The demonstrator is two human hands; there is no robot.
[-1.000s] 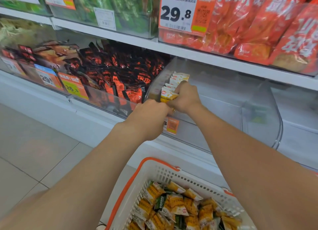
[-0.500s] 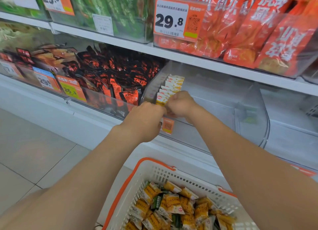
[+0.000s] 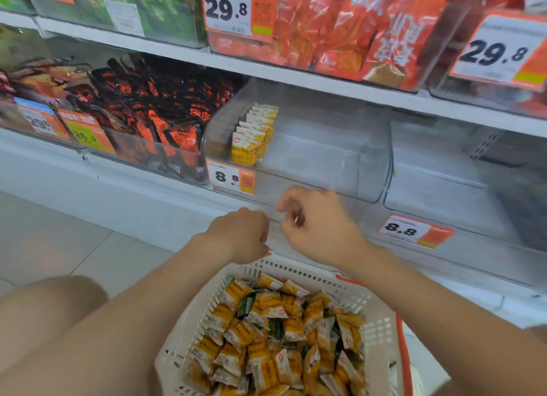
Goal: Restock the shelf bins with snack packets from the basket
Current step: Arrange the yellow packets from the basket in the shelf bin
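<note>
A white basket with orange trim [image 3: 296, 269] sits low in front of me, heaped with small yellow snack packets [image 3: 281, 330] and a few dark green ones. On the middle shelf, a clear bin [image 3: 373, 158] holds one upright row of yellow packets [image 3: 253, 135] against its left wall. Both hands hover between the bin's front and the basket's far rim. My left hand [image 3: 239, 235] shows its back, fingers loosely curled under. My right hand [image 3: 316, 227] is beside it, fingers loosely bent. Neither hand holds a packet.
Left of the clear bin is a bin of black-and-orange packets [image 3: 154, 111]. Red bags [image 3: 340, 31] and green bags fill the shelf above. Another clear bin [image 3: 444, 194] with an 8.8 price tag [image 3: 414, 231] stands to the right. My knee [image 3: 53, 301] is at lower left.
Both hands have let go of the row of yellow packets and pulled back out of the bin, down toward the basket. The view has dropped and moved closer.
</note>
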